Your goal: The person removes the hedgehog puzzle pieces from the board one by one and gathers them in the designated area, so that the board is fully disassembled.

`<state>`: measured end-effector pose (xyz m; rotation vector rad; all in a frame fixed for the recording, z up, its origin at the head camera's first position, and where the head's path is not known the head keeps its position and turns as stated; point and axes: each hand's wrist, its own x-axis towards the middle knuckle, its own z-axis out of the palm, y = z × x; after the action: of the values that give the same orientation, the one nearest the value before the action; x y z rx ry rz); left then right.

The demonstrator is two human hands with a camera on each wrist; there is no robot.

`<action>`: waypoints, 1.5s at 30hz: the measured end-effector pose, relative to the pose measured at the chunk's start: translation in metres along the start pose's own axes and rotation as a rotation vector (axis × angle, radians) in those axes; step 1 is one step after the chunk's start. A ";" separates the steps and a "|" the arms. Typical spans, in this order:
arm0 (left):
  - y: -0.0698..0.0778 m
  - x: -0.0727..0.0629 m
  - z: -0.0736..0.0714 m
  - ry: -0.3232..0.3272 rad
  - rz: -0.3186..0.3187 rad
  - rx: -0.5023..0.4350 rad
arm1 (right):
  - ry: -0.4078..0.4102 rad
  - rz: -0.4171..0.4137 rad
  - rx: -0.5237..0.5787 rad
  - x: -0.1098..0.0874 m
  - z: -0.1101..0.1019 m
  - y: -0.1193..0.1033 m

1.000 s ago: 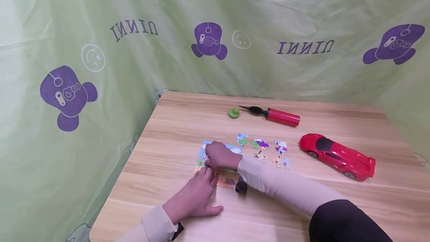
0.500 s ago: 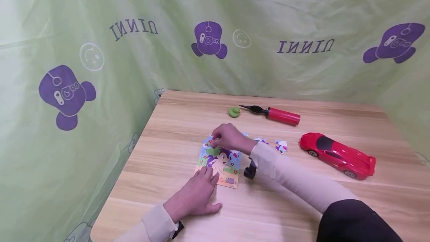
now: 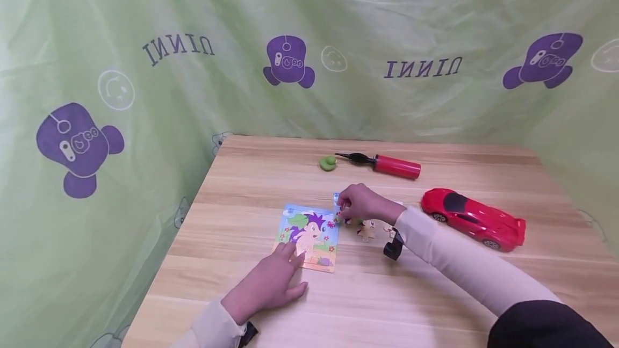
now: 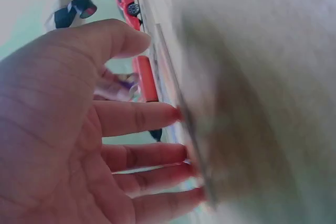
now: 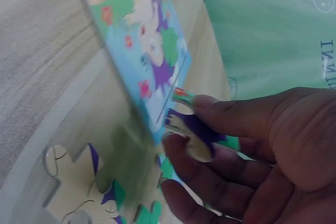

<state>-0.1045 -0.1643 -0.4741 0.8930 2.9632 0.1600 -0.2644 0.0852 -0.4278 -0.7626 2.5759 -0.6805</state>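
Board [image 3: 316, 235] on counter [image 3: 232, 224], picture up; left grip [image 3: 267, 286], fingers extended, grasping nothing, rests fingertips on near part, likely steadying it. Right grip [image 3: 365, 203] pinches piece [image 5: 198, 128] between thumb and fingers, right of board; loose pieces [image 3: 366, 231] nearby, perhaps for reach.

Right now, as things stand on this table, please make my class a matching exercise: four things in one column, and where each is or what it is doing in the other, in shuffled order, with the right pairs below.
Things
1. right grip
2. hedgehog picture board
3. red toy car
4. green toy

Places and states
A. right of the loose puzzle pieces in the head view
B. holding at least one puzzle piece
C. near the tip of the red-and-black pump
D. touched by the left grip

Right pairs
1-B, 2-D, 3-A, 4-C
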 end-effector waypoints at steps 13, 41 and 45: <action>-0.013 -0.019 -0.004 -0.051 -0.028 -0.030 | -0.101 -0.004 -0.053 -0.001 0.012 0.007; -0.022 -0.009 -0.005 -0.007 0.009 0.049 | 0.104 -0.214 -0.425 -0.013 0.101 -0.070; -0.022 -0.007 -0.005 -0.025 0.011 0.061 | 0.067 -0.151 -0.351 -0.009 0.101 -0.069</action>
<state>-0.1112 -0.1862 -0.4717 0.9112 2.9553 0.0587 -0.1826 0.0048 -0.4706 -1.0669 2.7572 -0.2993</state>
